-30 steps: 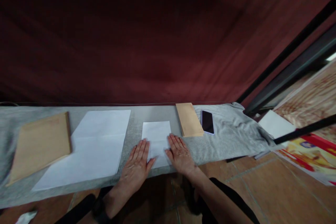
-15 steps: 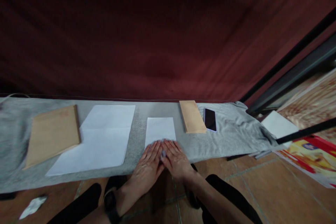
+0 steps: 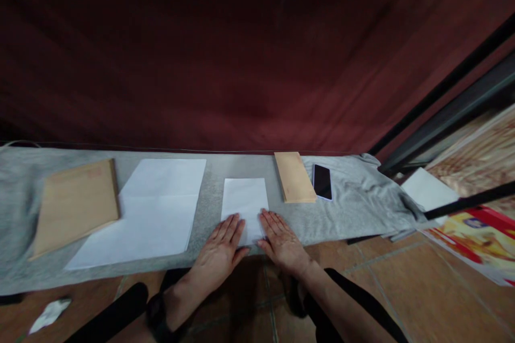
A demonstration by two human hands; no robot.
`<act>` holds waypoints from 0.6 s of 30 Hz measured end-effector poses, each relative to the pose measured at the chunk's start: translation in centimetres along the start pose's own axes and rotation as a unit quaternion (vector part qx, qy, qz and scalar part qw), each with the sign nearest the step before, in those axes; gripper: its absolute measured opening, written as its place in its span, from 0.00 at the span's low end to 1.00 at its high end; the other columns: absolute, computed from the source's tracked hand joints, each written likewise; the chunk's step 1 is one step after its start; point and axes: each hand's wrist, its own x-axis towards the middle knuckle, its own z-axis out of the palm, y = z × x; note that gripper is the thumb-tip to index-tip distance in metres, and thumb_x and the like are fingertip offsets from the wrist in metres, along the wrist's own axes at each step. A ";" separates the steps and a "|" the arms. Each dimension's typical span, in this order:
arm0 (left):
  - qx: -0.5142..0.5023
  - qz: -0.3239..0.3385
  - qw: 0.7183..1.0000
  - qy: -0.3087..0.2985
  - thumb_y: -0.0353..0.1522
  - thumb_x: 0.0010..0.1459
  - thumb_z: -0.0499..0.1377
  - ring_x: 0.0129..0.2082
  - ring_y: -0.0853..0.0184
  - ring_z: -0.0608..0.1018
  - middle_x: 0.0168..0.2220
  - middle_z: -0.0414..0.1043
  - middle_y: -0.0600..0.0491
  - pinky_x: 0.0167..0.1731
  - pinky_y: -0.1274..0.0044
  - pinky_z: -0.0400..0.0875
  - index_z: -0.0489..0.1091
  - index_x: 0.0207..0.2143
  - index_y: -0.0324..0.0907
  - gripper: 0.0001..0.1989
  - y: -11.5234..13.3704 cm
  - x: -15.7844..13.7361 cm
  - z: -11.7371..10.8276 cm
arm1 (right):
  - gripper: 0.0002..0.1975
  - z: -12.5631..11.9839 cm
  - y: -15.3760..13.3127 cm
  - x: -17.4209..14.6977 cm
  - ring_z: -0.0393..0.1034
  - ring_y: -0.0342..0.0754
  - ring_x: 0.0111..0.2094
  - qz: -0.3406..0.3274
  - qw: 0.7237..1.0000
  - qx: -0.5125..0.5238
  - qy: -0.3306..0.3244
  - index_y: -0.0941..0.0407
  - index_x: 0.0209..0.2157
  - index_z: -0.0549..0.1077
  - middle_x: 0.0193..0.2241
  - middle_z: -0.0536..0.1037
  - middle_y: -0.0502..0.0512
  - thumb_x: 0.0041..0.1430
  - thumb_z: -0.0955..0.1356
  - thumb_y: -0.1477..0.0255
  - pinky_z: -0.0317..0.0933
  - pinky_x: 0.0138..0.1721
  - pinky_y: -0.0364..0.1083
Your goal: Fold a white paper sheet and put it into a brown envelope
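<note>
A folded white sheet of paper (image 3: 244, 193) lies flat on the grey cloth in front of me. My left hand (image 3: 220, 246) rests on its near left edge, fingers stretched out. On the near right edge lies my right hand (image 3: 284, 244), also flat with its fingers extended. A strip of the paper shows between the two hands, and their fingers cover its near corners. Neither hand grips anything. Left of the folded paper is a stack of larger white sheets (image 3: 161, 214) with a crease across it.
Brown envelopes (image 3: 76, 203) overlap the large sheets at the left. To the right lie smaller brown envelopes (image 3: 295, 178) beside a phone (image 3: 322, 182). Grey cloth (image 3: 354, 203) covers the narrow table. Behind it hangs a dark red curtain (image 3: 241, 91); black bars (image 3: 442, 91) slant at the right.
My hands have moved apart, from side by side at the middle of the folded paper out to its left and right edges. The paper stays in place.
</note>
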 end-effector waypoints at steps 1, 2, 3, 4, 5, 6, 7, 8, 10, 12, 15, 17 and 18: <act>0.002 0.002 1.000 -0.004 0.43 0.65 0.52 0.64 0.55 0.67 0.65 0.62 0.41 0.61 0.62 0.65 0.62 0.63 0.40 0.28 0.0 0.0 -0.1 | 0.35 -0.1 0.2 0.0 0.52 0.54 0.68 -0.005 1.000 0.002 -0.001 0.60 0.70 0.51 0.68 0.56 0.63 0.67 0.65 0.65 0.54 0.67 0.56; 0.005 0.005 1.000 -0.007 0.42 0.66 0.51 0.64 0.55 0.67 0.65 0.63 0.41 0.61 0.62 0.65 0.63 0.62 0.40 0.26 0.0 0.1 -0.1 | 0.36 -0.2 0.3 -0.1 0.52 0.54 0.68 -0.010 1.000 0.005 -0.002 0.60 0.70 0.51 0.68 0.56 0.64 0.66 0.66 0.64 0.54 0.67 0.56; 0.008 0.010 1.000 -0.010 0.40 0.66 0.51 0.64 0.55 0.68 0.64 0.64 0.41 0.61 0.62 0.65 0.63 0.62 0.40 0.25 0.1 0.1 -0.2 | 0.37 -0.4 0.5 -0.1 0.52 0.54 0.68 -0.015 1.000 0.009 -0.006 0.61 0.69 0.51 0.68 0.56 0.64 0.66 0.67 0.63 0.53 0.67 0.56; 0.011 0.016 1.000 -0.012 0.39 0.65 0.51 0.63 0.55 0.68 0.64 0.65 0.41 0.61 0.62 0.65 0.64 0.61 0.40 0.24 0.2 0.1 -0.3 | 0.37 -0.5 0.6 -0.1 0.51 0.54 0.68 -0.019 1.000 0.012 -0.012 0.61 0.69 0.52 0.68 0.56 0.64 0.65 0.68 0.63 0.53 0.67 0.56; 0.015 0.020 1.000 -0.014 0.38 0.65 0.50 0.63 0.55 0.69 0.63 0.66 0.41 0.60 0.62 0.65 0.65 0.61 0.40 0.24 0.2 0.1 -0.4 | 0.38 -0.6 0.8 0.0 0.51 0.54 0.69 -0.021 0.999 0.016 -0.020 0.61 0.69 0.52 0.68 0.56 0.65 0.65 0.68 0.62 0.53 0.67 0.56; 0.018 0.022 0.999 -0.015 0.36 0.65 0.50 0.62 0.55 0.69 0.63 0.66 0.42 0.60 0.62 0.65 0.65 0.60 0.40 0.23 0.3 0.2 -0.5 | 0.38 -0.7 0.9 0.0 0.50 0.54 0.69 -0.021 0.999 0.020 -0.028 0.60 0.69 0.53 0.68 0.55 0.65 0.64 0.68 0.62 0.52 0.67 0.56; 0.021 0.022 0.999 -0.017 0.35 0.64 0.51 0.62 0.54 0.70 0.63 0.67 0.42 0.60 0.62 0.65 0.66 0.60 0.40 0.23 0.4 0.3 -0.5 | 0.38 -0.8 0.9 0.0 0.50 0.54 0.69 -0.021 0.999 0.024 -0.037 0.60 0.69 0.53 0.69 0.55 0.64 0.64 0.69 0.62 0.52 0.67 0.56; 0.023 0.022 0.999 -0.021 0.34 0.63 0.51 0.61 0.54 0.71 0.62 0.67 0.42 0.59 0.62 0.66 0.66 0.59 0.40 0.23 0.5 0.4 -0.6 | 0.38 -0.9 1.0 0.1 0.49 0.54 0.69 -0.019 0.998 0.028 -0.046 0.59 0.69 0.53 0.69 0.54 0.64 0.64 0.69 0.62 0.52 0.68 0.56; 0.023 0.021 0.999 -0.033 0.33 0.61 0.52 0.61 0.54 0.71 0.62 0.68 0.42 0.58 0.62 0.67 0.67 0.59 0.41 0.23 0.5 0.6 -0.9 | 0.39 -1.2 1.1 0.2 0.48 0.55 0.69 -0.014 0.997 0.038 -0.065 0.58 0.69 0.53 0.70 0.53 0.63 0.63 0.69 0.62 0.51 0.68 0.56; 0.012 0.022 0.998 -0.049 0.32 0.60 0.53 0.61 0.54 0.71 0.62 0.68 0.43 0.58 0.62 0.67 0.68 0.58 0.41 0.24 0.4 0.9 -1.2 | 0.39 -1.3 1.2 0.3 0.48 0.56 0.69 -0.009 0.996 0.048 -0.080 0.57 0.69 0.53 0.70 0.52 0.63 0.62 0.70 0.61 0.50 0.68 0.57; -0.007 0.019 0.998 -0.066 0.31 0.58 0.53 0.61 0.55 0.71 0.62 0.68 0.45 0.59 0.62 0.67 0.68 0.58 0.42 0.25 0.0 1.2 -1.6 | 0.39 -1.6 1.2 0.5 0.47 0.55 0.70 -0.005 0.994 0.060 -0.091 0.57 0.69 0.53 0.70 0.52 0.62 0.62 0.69 0.61 0.49 0.68 0.57; -0.015 0.015 0.997 -0.071 0.30 0.57 0.53 0.61 0.56 0.71 0.61 0.69 0.46 0.58 0.63 0.67 0.69 0.58 0.43 0.25 -0.3 1.4 -1.9 | 0.38 -1.8 1.2 0.6 0.47 0.54 0.70 -0.010 0.993 0.071 -0.096 0.57 0.69 0.53 0.70 0.52 0.61 0.63 0.69 0.61 0.47 0.69 0.57; -0.018 0.015 0.997 -0.072 0.30 0.58 0.53 0.61 0.57 0.71 0.61 0.70 0.47 0.58 0.64 0.68 0.69 0.57 0.43 0.24 -0.5 1.5 -2.0 | 0.38 -1.9 1.2 0.7 0.47 0.53 0.70 -0.014 0.992 0.079 -0.099 0.56 0.69 0.53 0.70 0.53 0.60 0.63 0.69 0.62 0.47 0.69 0.57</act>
